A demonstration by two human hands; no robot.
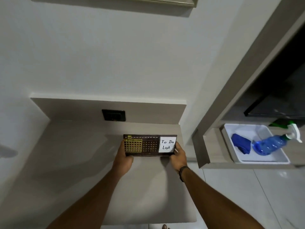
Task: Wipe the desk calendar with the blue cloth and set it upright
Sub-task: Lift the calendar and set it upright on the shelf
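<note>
The desk calendar (149, 145) is a dark brown board with a gold sliding date frame on its left part and a white "To Do List" note on its right. It faces me, held over the beige desk (82, 154). My left hand (124, 158) grips its lower left corner. Gripping the lower right edge is my right hand (178, 154), which wears a wrist band. The blue cloth (241, 144) lies folded in a white tray (257, 160) on the shelf to the right, well apart from both hands.
A blue spray bottle (272, 143) with a white trigger lies in the same tray beside the cloth. A black wall socket (113, 115) sits on the panel behind the desk. A dark screen (277, 109) stands above the tray. Tiled floor shows at lower right.
</note>
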